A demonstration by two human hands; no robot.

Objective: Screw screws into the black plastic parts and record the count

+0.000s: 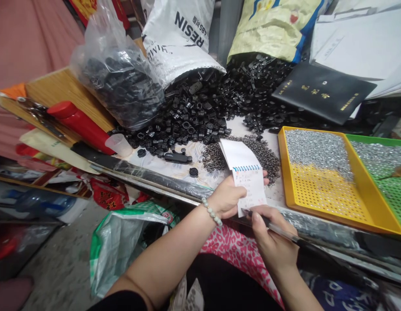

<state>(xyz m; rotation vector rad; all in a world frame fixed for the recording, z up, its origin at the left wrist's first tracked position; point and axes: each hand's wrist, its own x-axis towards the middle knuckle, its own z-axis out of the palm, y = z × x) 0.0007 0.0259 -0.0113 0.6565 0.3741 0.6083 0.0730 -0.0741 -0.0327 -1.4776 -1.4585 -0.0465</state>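
A small spiral notepad, its cover flipped up, shows handwritten lines on its open page. My left hand holds it from the left, thumb on the page and fingers behind, with a beaded bracelet at the wrist. A pen is gripped in my right hand, its tip at the page's bottom edge. Behind the notepad lies a pile of small dark metal parts. Farther back, black plastic parts are heaped on the table.
A yellow tray and a green tray hold small silvery parts at the right. A black folder, sacks, a clear bag, a red bottle and a small cup also stand or lie on the table.
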